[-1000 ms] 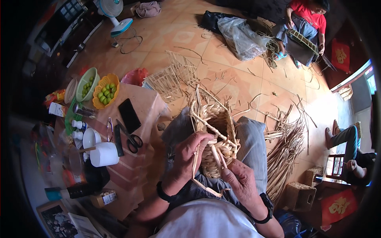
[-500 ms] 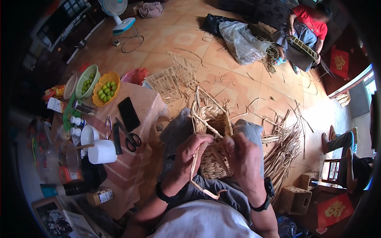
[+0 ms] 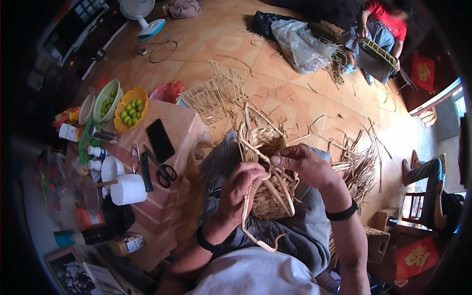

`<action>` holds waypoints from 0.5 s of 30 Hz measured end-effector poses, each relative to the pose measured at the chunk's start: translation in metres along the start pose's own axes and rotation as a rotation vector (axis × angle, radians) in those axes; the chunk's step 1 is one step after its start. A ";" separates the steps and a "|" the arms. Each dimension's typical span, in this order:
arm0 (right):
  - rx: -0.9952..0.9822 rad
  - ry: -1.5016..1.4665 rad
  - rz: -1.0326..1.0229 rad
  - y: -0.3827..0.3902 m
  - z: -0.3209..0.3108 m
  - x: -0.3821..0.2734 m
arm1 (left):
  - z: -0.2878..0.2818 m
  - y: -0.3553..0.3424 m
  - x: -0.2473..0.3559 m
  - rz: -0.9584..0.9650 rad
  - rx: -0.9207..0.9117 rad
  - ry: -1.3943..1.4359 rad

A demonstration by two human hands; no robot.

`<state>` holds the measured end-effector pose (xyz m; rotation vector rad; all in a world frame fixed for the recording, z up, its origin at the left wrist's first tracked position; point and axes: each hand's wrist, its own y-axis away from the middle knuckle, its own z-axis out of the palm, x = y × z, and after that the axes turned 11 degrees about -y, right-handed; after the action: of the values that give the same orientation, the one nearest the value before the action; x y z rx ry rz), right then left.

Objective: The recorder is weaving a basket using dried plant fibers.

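A half-woven straw basket (image 3: 271, 206) rests on my lap, its rim facing up and away. My left hand (image 3: 239, 188) is closed at the near rim, pinching a pale straw strand (image 3: 244, 216) that dangles toward my waist. My right hand (image 3: 306, 164) is closed too, thumb and fingers pinching straw at the rim just right of the left. Between the hands, loose strand ends (image 3: 279, 189) hang over the basket's woven side. Another strand loops above the far rim. The exact strand in the right fingertips is too small to make out.
On the left table (image 3: 162, 216) lie scissors (image 3: 166, 173), a phone (image 3: 160, 141), white cups (image 3: 129, 189) and bowls of green fruit (image 3: 131, 112). Loose straw (image 3: 361, 172) is heaped on the floor at right. Wire frames (image 3: 204, 98) stand ahead. A person in red (image 3: 386, 24) works at far right.
My right hand has turned and lifted outward to the right, uncovering strand ends on the basket's side. The left hand keeps its pinch at the rim.
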<state>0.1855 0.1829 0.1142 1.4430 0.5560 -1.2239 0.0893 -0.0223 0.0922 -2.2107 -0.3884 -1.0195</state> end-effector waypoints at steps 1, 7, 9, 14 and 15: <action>-0.053 -0.075 0.006 -0.007 -0.007 0.009 | 0.000 0.001 0.000 -0.001 -0.012 0.000; -0.189 -0.245 0.032 -0.018 -0.011 0.007 | 0.001 0.000 0.003 -0.108 -0.030 0.164; -0.168 -0.264 0.045 -0.024 -0.010 0.012 | 0.001 0.003 0.003 -0.159 -0.036 0.185; -0.042 0.056 -0.189 -0.041 -0.004 0.029 | 0.006 0.000 0.002 -0.092 -0.013 0.063; 0.071 0.398 -0.342 -0.047 0.002 0.028 | 0.005 0.001 0.001 -0.052 0.003 0.004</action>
<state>0.1544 0.1866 0.0688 1.7135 1.0749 -1.2301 0.0929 -0.0196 0.0904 -2.2055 -0.4470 -1.0503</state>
